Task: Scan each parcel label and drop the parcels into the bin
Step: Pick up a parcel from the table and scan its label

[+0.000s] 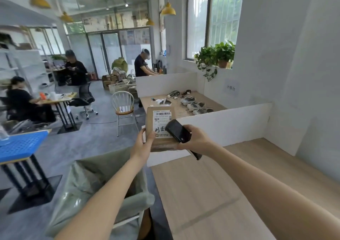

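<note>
Your left hand (145,141) grips the brown cardboard parcel (159,117) upright, white label (162,122) facing you; your right hand (195,138) clasps the black handheld scanner (178,131) just over it.

Brown labelled parcel (160,129) upright, green-lined bin (88,184) below

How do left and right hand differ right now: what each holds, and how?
The left hand grips a brown cardboard parcel by its lower left edge, thumb on the front face; the right hand is wrapped round a black handheld scanner.
The parcel is upright, its white label facing the camera; the scanner lies tilted across the label's lower right corner.
Both are raised at similar height, beyond the green-lined bin.
</note>
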